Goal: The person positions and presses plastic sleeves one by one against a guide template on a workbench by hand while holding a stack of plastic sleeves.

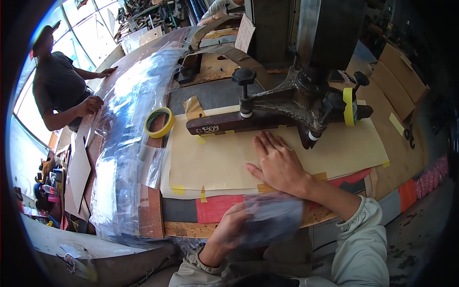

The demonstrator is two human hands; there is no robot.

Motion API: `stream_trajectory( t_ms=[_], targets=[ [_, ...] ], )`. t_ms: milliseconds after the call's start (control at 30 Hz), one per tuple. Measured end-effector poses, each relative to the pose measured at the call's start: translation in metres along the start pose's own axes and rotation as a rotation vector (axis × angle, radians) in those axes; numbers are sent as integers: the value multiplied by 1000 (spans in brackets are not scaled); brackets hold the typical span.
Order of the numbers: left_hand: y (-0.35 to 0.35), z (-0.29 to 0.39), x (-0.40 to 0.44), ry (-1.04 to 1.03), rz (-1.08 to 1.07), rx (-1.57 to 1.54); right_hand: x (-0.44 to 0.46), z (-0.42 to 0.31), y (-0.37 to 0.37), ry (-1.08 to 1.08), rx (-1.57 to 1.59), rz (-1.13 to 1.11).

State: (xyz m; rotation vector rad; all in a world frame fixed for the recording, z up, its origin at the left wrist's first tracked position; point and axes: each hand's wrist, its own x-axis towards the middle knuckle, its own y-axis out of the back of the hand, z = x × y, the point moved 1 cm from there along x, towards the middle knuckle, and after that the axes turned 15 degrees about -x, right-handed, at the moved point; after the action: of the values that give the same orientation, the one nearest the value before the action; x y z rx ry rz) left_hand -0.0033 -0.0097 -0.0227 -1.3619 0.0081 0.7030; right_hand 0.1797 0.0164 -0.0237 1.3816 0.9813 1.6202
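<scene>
My right hand [282, 165] lies flat with its fingers spread on a large cream paper sheet [215, 165], just in front of the dark bar of a press. Below it, near the table's front edge, my left hand [230, 224] is closed on a clear plastic sheet [273, 217], which is smeared by motion. Some of the left fingers are hidden behind the plastic. Pieces of yellow tape [178, 190] hold the paper's edges. Across the back of the paper runs the dark bar [215, 125], carried by a metal clamp frame [287, 98].
A yellow tape roll [159, 122] rests left of the paper; another tape roll [350, 106] hangs on the bar's right end. Stacked clear plastic [119, 158] covers the left side. Scissors [409, 137] lie at right. A person [60, 81] stands at the far left, and another person's sleeve shows behind.
</scene>
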Motion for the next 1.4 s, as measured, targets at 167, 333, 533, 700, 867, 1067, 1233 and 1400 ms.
stream_trajectory(
  t_ms=[167, 333, 533, 700, 867, 1067, 1233, 1400],
  targets=[
    [-3, -1, 0, -35, 105, 88, 0, 1, 1, 5, -52, -23],
    [14, 0, 5, 6, -5, -6, 0, 1, 2, 29, -86, -8],
    [9, 0, 5, -30, 23, 79, -1, 1, -1, 53, -109, 2],
    [6, 0, 5, -51, 15, 92, -2, 1, -2, 42, -97, 20],
    [-4, 1, 3, -34, 43, 151, -3, 1, -4, 37, -105, 24],
    [-11, 0, 3, -8, 56, 135, -3, 1, -2, 46, -119, 16],
    [-2, 0, 4, 30, -5, 138, -4, 2, -2, 51, -95, 12],
    [1, -2, 8, -6, -76, 186, -2, 2, 1, 57, -102, 11]
  ],
)
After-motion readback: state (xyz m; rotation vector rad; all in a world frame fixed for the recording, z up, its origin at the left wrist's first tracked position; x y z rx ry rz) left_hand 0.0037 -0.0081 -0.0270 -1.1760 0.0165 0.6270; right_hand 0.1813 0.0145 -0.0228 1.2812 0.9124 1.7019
